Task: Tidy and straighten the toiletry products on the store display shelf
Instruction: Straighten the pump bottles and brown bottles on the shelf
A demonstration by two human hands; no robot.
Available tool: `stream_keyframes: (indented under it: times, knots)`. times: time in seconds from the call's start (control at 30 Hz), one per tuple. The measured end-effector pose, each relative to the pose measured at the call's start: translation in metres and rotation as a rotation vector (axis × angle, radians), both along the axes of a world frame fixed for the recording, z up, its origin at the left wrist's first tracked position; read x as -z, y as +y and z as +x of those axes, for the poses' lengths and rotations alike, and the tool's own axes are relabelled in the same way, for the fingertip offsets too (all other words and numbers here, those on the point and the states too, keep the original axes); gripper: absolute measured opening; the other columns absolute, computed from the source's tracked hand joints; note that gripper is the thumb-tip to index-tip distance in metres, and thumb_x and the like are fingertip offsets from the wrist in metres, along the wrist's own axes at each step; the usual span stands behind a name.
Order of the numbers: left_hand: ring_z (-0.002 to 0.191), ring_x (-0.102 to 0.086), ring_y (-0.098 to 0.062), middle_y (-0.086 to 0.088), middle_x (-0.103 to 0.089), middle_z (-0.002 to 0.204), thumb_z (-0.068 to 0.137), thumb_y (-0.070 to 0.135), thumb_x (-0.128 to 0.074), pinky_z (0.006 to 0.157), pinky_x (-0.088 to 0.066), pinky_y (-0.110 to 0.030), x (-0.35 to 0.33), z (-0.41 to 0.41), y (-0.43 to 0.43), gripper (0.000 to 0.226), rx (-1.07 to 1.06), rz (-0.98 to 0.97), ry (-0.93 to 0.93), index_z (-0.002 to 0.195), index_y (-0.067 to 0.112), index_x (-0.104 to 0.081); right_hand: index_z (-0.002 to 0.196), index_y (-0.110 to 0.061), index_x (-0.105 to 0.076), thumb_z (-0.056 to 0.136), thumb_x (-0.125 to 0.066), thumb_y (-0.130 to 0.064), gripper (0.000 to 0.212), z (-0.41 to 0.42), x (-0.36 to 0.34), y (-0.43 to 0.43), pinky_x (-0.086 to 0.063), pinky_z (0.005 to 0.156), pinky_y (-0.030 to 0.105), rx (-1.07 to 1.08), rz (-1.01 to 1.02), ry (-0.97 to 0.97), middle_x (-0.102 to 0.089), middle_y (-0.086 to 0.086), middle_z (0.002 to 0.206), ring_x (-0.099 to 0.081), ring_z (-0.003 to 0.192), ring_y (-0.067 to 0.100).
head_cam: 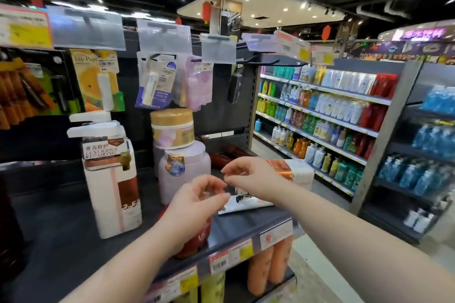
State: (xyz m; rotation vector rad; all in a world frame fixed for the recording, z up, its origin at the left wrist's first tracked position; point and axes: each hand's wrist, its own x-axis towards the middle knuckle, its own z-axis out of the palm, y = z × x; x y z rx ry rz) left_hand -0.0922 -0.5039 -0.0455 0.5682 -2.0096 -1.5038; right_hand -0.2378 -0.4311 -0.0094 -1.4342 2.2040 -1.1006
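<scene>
My left hand (197, 195) hovers with loosely curled fingers over a red product marked VS (200, 238) at the shelf's front edge, holding nothing I can see. My right hand (247, 174) is just beside it, fingertips almost touching the left's, also empty. Under the right hand lies a flat white pack (246, 203), and behind it a white-and-orange box (299, 171) lies on its side. A lilac jar (184, 172) stands behind my hands with a gold-lidded jar (172, 128) stacked on it. A white pump-bottle pack labelled "Luxurious Repairing" (112, 179) stands upright at the left.
The dark shelf (61, 241) has price tags along its front edge (229, 256). Lip balm cards (103, 81) hang on pegs above. Dark red tubes (229, 155) lie at the back. Orange bottles (268, 268) stand on the shelf below. An aisle with stocked shelves (320, 110) runs along the right.
</scene>
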Motion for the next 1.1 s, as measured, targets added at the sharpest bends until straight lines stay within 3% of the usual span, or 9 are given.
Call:
stream_keyframes:
  times: [0.07,0.17,0.3,0.4,0.53,0.73,0.8,1.0,1.1]
  knots:
    - [0.076,-0.063,-0.012,0.004,-0.067,0.085,0.080,0.019,-0.067,0.058,-0.049,-0.022,-0.004,-0.021,0.009,0.012,0.040,-0.014,-0.037,0.087,0.029,-0.064,0.101,-0.020,-0.068,0.084,-0.064,-0.019,0.017,-0.028,-0.004,0.015,-0.046,0.070,0.013,0.035,0.008,0.045,-0.062,-0.010,0.090,-0.058,0.086,0.007]
    - [0.084,-0.061,-0.018,0.000,-0.066,0.098,0.081,0.020,-0.067,0.066,-0.049,-0.024,-0.006,-0.054,0.018,0.014,0.035,-0.031,-0.095,0.093,0.024,-0.063,0.102,-0.019,-0.066,0.085,-0.063,-0.019,0.017,-0.072,-0.009,0.029,-0.045,0.060,0.011,0.064,0.017,0.046,-0.061,-0.007,0.090,-0.056,0.081,0.005]
    - [0.068,-0.056,-0.009,0.001,-0.064,0.085,0.081,0.015,-0.065,0.056,-0.044,-0.013,-0.003,-0.097,0.023,0.013,-0.053,0.001,-0.123,0.092,0.020,-0.063,0.104,-0.020,-0.064,0.083,-0.065,-0.020,0.021,-0.131,-0.011,0.036,-0.043,0.067,0.013,0.059,0.080,0.091,-0.064,0.000,0.104,-0.058,0.092,0.012]
    - [0.072,-0.059,-0.009,0.004,-0.064,0.094,0.083,0.016,-0.064,0.058,-0.047,-0.014,0.001,-0.127,0.023,0.017,-0.141,-0.031,-0.154,0.098,0.024,-0.061,0.115,-0.022,-0.060,0.080,-0.069,-0.032,0.038,-0.169,-0.005,0.035,-0.045,0.087,0.026,-0.013,0.212,0.197,-0.060,-0.002,0.120,-0.054,0.102,0.012]
    - [0.083,-0.058,-0.009,0.006,-0.059,0.107,0.085,0.019,-0.063,0.060,-0.048,-0.016,0.011,-0.153,0.023,0.018,-0.279,-0.025,-0.181,0.098,0.029,-0.058,0.138,-0.024,-0.040,0.072,-0.074,-0.044,0.078,-0.203,0.011,0.023,-0.033,0.108,0.033,-0.186,0.371,0.395,-0.041,-0.002,0.143,-0.041,0.128,0.017]
    - [0.085,-0.053,0.002,0.022,-0.048,0.109,0.084,0.024,-0.064,0.057,-0.042,-0.011,0.023,-0.162,0.029,0.018,-0.465,0.026,-0.176,0.101,0.030,-0.061,0.142,-0.037,-0.019,0.060,-0.072,-0.060,0.100,-0.219,0.041,-0.002,-0.038,0.098,0.036,-0.383,0.444,0.582,-0.042,-0.004,0.140,-0.044,0.122,0.019]
    - [0.090,-0.053,0.001,0.016,-0.046,0.120,0.084,0.023,-0.063,0.064,-0.045,-0.017,0.024,-0.162,0.033,0.014,-0.529,0.036,-0.163,0.095,0.031,-0.062,0.143,-0.039,-0.015,0.061,-0.069,-0.064,0.101,-0.222,0.049,-0.004,-0.038,0.098,0.038,-0.362,0.410,0.648,-0.043,-0.004,0.140,-0.044,0.121,0.020]
    - [0.090,-0.058,-0.004,0.010,-0.062,0.104,0.084,0.025,-0.063,0.059,-0.042,-0.012,0.028,-0.159,0.045,0.013,-0.687,0.026,-0.142,0.094,0.032,-0.061,0.136,-0.043,-0.021,0.057,-0.067,-0.060,0.093,-0.231,0.056,-0.003,-0.042,0.091,0.037,-0.351,0.231,0.549,-0.053,-0.005,0.128,-0.050,0.112,0.020]
    - [0.087,-0.059,-0.002,0.012,-0.063,0.096,0.082,0.025,-0.064,0.060,-0.041,-0.012,0.024,-0.159,0.050,0.012,-0.727,0.003,-0.121,0.088,0.034,-0.060,0.134,-0.042,-0.027,0.059,-0.073,-0.056,0.090,-0.235,0.054,0.003,-0.043,0.092,0.036,-0.328,0.141,0.335,-0.052,-0.009,0.126,-0.051,0.110,0.016]
